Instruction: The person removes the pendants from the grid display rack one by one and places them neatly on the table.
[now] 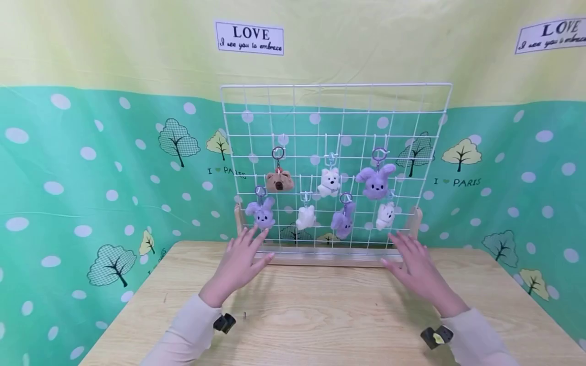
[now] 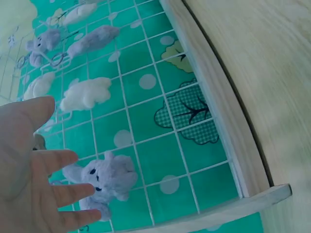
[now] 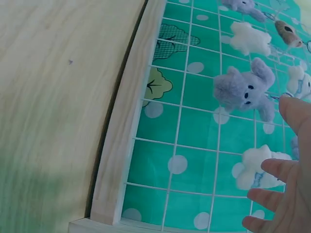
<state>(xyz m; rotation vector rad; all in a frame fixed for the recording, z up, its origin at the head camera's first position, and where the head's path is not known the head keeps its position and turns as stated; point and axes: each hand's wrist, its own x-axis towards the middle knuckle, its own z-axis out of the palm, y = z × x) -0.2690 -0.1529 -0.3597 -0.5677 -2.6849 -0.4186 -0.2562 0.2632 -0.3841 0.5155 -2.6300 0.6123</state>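
My left hand [image 1: 242, 256] spreads its fingers before the lower left of a white wire grid rack [image 1: 336, 85], nearest a purple bunny keychain [image 1: 262, 213]. At the lower right my right hand [image 1: 414, 262] also has its fingers spread, close to a small white bear keychain [image 1: 385, 216]. Neither hand holds anything. Between them hang a white plush keychain [image 1: 305, 217] and another purple bunny keychain [image 1: 343, 221]. The upper row has a brown bear keychain [image 1: 280, 181], a white bear keychain [image 1: 329, 183] and a purple bunny keychain [image 1: 376, 182].
The rack stands in a wooden base [image 1: 320, 259] near the back of a wooden table [image 1: 316, 315]. Behind it hangs a green and yellow curtain [image 1: 105, 193] with dots and trees. A tiny dark speck [image 1: 244, 315] lies near the left wrist.
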